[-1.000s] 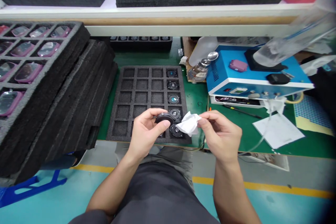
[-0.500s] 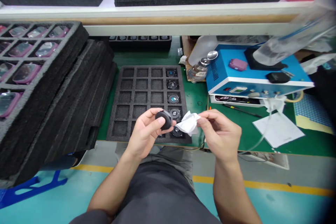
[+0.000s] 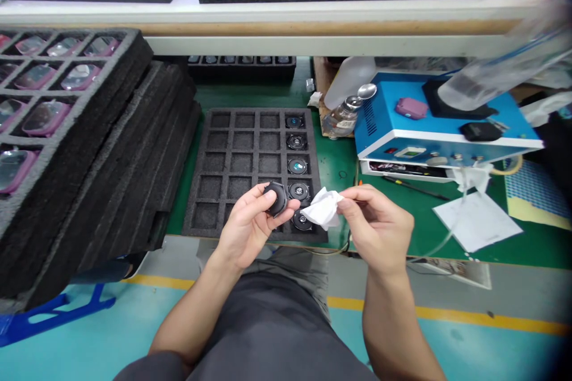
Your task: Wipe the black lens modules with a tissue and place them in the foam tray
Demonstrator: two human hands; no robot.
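Observation:
My left hand [image 3: 250, 223] grips a small round black part [image 3: 276, 197] between thumb and fingers, held over the near edge of a black foam tray [image 3: 223, 166]. My right hand [image 3: 378, 226] pinches a crumpled white cloth [image 3: 322, 208] just to the right of that part, close to it. The tray's right column holds several round black parts [image 3: 297, 165]; its other cells look bare.
A tall stack of black foam trays [image 3: 102, 149] with pink pieces stands at the left. A blue box machine [image 3: 429, 125] sits at the right, with a glass bottle [image 3: 342, 116] beside it. White paper [image 3: 476, 220] lies on the green mat. A shelf [image 3: 286, 15] runs overhead.
My left hand has turned the black part in its fingers, from flat to more on edge. The right hand and cloth stay almost in place.

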